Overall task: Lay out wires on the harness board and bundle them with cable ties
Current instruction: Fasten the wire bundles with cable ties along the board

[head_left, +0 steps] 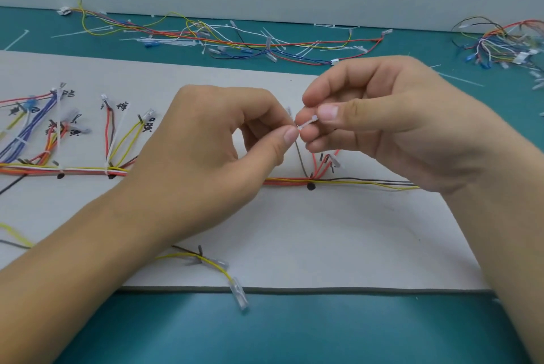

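Small white cable tie pinched above the middle of the harness board — right hand gripping it between thumb and fingers, left hand closed on its tip from the other side. Below, main wire run lying along the board, 1 brown wire rising toward the fingertips. Beyond — loose wires on the green mat.

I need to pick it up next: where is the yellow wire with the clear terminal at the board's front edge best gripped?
Probably pinch the clear terminal from above, across its narrow sides. It overhangs the harness board edge, stiffer than the thin yellow wire.
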`<state>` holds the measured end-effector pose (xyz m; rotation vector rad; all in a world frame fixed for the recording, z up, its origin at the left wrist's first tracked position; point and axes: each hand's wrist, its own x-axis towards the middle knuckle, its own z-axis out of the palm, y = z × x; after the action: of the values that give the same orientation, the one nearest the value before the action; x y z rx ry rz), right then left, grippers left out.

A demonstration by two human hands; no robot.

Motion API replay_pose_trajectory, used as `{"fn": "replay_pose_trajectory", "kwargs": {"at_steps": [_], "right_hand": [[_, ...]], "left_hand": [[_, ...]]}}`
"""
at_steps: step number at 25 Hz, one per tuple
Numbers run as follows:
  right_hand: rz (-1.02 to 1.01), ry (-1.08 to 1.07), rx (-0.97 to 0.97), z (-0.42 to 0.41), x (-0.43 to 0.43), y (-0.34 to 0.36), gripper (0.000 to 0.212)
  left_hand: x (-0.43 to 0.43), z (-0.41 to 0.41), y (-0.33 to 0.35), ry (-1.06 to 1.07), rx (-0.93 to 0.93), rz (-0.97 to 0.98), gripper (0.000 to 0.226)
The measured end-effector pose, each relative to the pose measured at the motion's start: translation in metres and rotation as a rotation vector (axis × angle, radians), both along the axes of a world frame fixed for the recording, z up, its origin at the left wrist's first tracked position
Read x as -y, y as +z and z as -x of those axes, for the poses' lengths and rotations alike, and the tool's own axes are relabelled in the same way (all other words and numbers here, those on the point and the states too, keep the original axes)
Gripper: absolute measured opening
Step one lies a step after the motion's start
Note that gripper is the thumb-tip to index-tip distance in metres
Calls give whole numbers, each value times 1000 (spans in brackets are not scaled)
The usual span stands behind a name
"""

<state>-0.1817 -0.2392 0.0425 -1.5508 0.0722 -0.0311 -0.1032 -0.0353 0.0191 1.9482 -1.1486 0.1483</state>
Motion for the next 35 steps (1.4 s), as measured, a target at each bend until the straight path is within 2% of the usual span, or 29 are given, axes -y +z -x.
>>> {"fn": "replay_pose_trajectory", "kwargs": {"at_steps": [7, 17, 27, 31, 35], "right_hand": [[-89, 63, -35, -2, 9, -4, 29], [-44, 63, 19, -5, 7, -8, 26], [189, 3, -13, -6, 4, -9, 21], [223, -5, 14, -7, 3, -11, 9], [224, -29, 52, -7, 4, -11, 8]], "left_hand": [[3, 6, -6, 12, -100, 44, 18], [4, 5, -9, 25, -129, 12, 16], [6, 7, -10, -9, -171, 29, 18], [6, 7, -10, -7, -211, 29, 19], [7, 6, -11, -13, -211, 5, 17]]}}
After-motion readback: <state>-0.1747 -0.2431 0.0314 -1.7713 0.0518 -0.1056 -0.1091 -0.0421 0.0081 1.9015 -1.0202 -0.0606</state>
